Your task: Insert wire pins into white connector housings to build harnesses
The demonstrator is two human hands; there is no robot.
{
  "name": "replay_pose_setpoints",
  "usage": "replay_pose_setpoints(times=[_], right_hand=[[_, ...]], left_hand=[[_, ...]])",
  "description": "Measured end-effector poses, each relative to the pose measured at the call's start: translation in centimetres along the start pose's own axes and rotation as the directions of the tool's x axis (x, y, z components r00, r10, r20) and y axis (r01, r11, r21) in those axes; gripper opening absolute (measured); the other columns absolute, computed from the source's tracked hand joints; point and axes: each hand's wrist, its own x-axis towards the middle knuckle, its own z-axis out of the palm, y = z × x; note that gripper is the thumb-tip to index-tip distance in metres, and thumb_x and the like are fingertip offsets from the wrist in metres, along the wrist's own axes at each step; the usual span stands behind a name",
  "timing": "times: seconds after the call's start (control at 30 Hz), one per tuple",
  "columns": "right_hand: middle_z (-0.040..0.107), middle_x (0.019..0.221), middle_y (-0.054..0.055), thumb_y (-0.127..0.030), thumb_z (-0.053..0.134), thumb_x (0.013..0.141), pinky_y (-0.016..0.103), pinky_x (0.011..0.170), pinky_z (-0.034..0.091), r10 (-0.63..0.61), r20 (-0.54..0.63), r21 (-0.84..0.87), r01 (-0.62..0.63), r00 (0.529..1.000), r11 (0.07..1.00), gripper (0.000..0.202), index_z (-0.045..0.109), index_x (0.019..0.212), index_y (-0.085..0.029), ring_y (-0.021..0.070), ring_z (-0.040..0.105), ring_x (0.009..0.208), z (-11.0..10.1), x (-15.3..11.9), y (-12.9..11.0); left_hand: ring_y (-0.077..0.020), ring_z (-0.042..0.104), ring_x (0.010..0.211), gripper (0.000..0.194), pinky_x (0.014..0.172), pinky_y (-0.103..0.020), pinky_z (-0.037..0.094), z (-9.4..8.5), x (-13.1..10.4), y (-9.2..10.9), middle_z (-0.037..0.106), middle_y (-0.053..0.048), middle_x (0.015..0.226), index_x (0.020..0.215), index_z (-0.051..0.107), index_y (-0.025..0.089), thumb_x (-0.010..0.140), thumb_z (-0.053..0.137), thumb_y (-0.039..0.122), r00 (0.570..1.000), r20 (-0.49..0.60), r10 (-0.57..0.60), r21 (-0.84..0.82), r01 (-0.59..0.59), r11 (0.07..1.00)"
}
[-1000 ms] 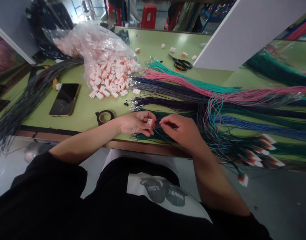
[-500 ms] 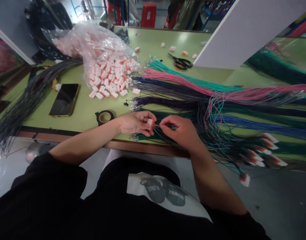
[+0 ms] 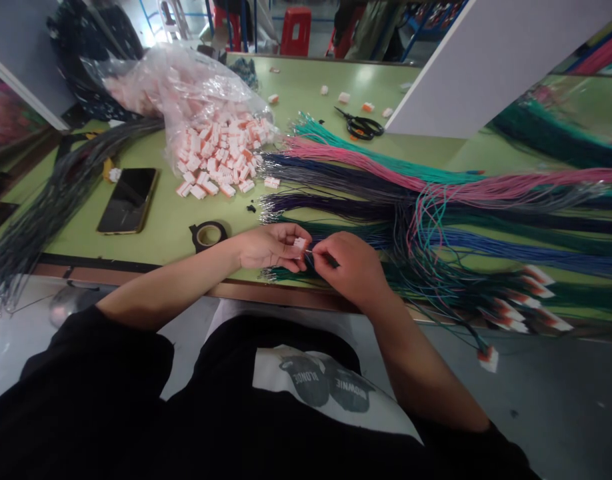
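My left hand (image 3: 272, 247) pinches a white and orange connector housing (image 3: 300, 244) between thumb and fingers, just above the table's front edge. Close on its right, my right hand (image 3: 349, 265) is closed in a pinch on a thin wire (image 3: 309, 252), whose end is at the housing's orange side. Whether the wire's tip is inside the housing is too small to tell. Beneath and behind the hands lie bundles of dark green wires (image 3: 381, 230). A dark purple wire bundle (image 3: 331, 205) with bare metal terminals lies just beyond them.
Loose connector housings (image 3: 221, 160) spill from a clear plastic bag (image 3: 186, 83). Black tape (image 3: 209, 235) and a phone (image 3: 127, 200) lie left. Scissors (image 3: 361, 125) rest by a white panel (image 3: 431, 73). Pink wires (image 3: 366, 163) run rightward; wired connectors (image 3: 511, 313) hang near the front edge.
My right hand has moved slightly left, closer to the connector housing, with the wire in its fingers. My left hand holds the housing in nearly the same place.
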Motion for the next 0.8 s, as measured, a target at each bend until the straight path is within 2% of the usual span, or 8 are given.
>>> replay_pose_setpoints(times=[0.1,0.3,0.4,0.57,0.8], right_hand=[[0.061,0.066,0.005,-0.016,0.047,0.082,0.03,0.067,0.038,-0.037,0.01,-0.02,0.037,0.999,0.999,0.02,0.058,0.065,-0.021,0.0179,0.053,0.069,0.4,0.0,0.0],[0.066,0.075,0.004,-0.021,0.049,0.083,0.03,0.068,0.041,-0.003,-0.029,0.114,0.006,1.0,0.993,0.015,0.061,0.076,-0.022,0.0179,0.057,0.072,0.1,-0.3,0.2],[0.065,0.071,0.003,-0.02,0.048,0.083,0.03,0.065,0.041,0.024,-0.044,0.094,-0.02,0.999,0.995,0.016,0.059,0.071,-0.022,0.017,0.056,0.068,0.0,-0.5,0.0],[0.062,0.066,0.003,-0.02,0.047,0.084,0.029,0.064,0.039,0.0,-0.057,0.08,0.005,0.998,0.997,0.019,0.057,0.068,-0.021,0.0161,0.054,0.066,-0.1,-0.5,-0.1],[0.063,0.065,0.004,-0.019,0.047,0.083,0.03,0.064,0.037,-0.002,0.009,0.003,0.002,1.0,1.0,0.022,0.06,0.066,-0.02,0.0172,0.054,0.066,1.0,-0.3,-0.4]], left_hand=[[-0.0103,0.065,0.064,0.034,0.06,-0.02,0.052,-0.1,0.0,0.0,0.065,0.001,0.073,0.09,0.054,0.012,0.066,0.078,0.012,1.0,-0.012,-0.018,0.021,0.019,1.0],[-0.0107,0.066,0.064,0.031,0.059,-0.02,0.052,0.0,0.0,0.1,0.065,0.0,0.07,0.092,0.054,0.012,0.071,0.076,0.015,0.999,-0.016,-0.034,0.043,0.035,0.998],[-0.0102,0.065,0.063,0.031,0.057,-0.019,0.051,0.2,-0.1,0.2,0.065,0.0,0.069,0.09,0.054,0.012,0.07,0.077,0.015,0.999,-0.009,-0.036,0.04,0.037,0.999],[-0.0105,0.066,0.063,0.031,0.057,-0.019,0.052,0.3,-0.1,0.2,0.065,0.001,0.068,0.088,0.055,0.011,0.068,0.078,0.014,0.999,-0.021,-0.026,0.04,0.027,0.999],[-0.0102,0.065,0.061,0.03,0.055,-0.018,0.05,-0.1,0.0,-0.2,0.065,-0.001,0.068,0.086,0.054,0.012,0.068,0.077,0.014,0.999,-0.047,-0.02,0.065,0.023,0.998]])
